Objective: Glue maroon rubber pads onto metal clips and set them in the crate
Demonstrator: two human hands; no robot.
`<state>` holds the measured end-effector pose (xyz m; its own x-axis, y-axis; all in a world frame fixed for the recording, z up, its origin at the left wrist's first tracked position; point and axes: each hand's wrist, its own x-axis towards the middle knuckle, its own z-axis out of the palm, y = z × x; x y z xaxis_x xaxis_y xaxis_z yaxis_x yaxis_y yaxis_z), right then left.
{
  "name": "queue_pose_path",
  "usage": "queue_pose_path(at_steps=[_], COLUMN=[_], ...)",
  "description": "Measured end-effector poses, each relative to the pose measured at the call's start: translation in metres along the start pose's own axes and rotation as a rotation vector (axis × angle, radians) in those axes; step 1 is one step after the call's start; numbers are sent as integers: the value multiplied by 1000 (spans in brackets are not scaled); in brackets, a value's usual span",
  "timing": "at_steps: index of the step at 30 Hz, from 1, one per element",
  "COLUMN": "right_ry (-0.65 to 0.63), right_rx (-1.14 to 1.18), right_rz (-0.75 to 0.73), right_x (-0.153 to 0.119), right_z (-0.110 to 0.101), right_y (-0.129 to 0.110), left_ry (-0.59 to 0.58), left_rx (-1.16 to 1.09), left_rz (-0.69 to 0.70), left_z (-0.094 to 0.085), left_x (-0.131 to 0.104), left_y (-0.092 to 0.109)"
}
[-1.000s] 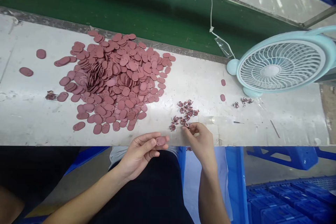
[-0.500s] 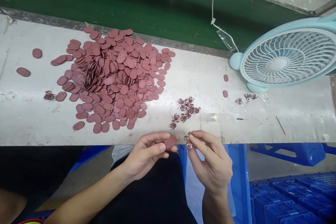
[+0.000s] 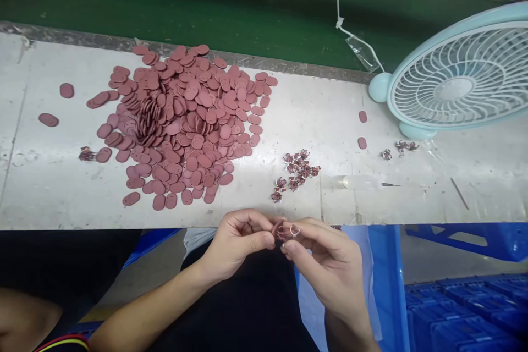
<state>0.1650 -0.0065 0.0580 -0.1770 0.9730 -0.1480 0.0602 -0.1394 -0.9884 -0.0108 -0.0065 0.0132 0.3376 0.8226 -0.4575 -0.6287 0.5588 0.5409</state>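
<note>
Just off the table's front edge, my left hand [image 3: 235, 246] is closed on a reddish-brown oval disc [image 3: 276, 227], pinched edge-on between thumb and fingers. My right hand [image 3: 332, 261] pinches a small brown part with a shiny metallic ring [image 3: 293, 230] and thin prongs. The small part meets the disc between the two hands; whether the prongs sit in the disc's holes cannot be made out. Behind the hands lies a cluster of similar small parts [image 3: 303, 169]. A big pile of oval discs [image 3: 190, 115] spreads over the table to the left.
At the right stands a pale blue fan [image 3: 454, 88]. A clear bottle with a needle tip [image 3: 363, 182] lies on the white table [image 3: 325, 104]. Blue crates [image 3: 466, 313] are below right. Another person's arm [image 3: 27, 316] shows at lower left.
My hands have come together, bringing the small part against the disc. The disc has turned from face-up to nearly edge-on. The view has shifted slightly.
</note>
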Motion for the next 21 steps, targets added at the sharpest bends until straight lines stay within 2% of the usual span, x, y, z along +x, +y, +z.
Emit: queue_pose_path(at_steps=[7,21], right_ry=[-31,-54], right_rx=[-91,-303], right_rz=[75,0], right_x=[2,-7], right_z=[-6,-15], right_y=[-4,-12], left_ry=[6,40], left_rx=[99,247], left_rz=[32,30], left_z=[-2,3], left_x=[-3,-7], left_y=[-3,-5])
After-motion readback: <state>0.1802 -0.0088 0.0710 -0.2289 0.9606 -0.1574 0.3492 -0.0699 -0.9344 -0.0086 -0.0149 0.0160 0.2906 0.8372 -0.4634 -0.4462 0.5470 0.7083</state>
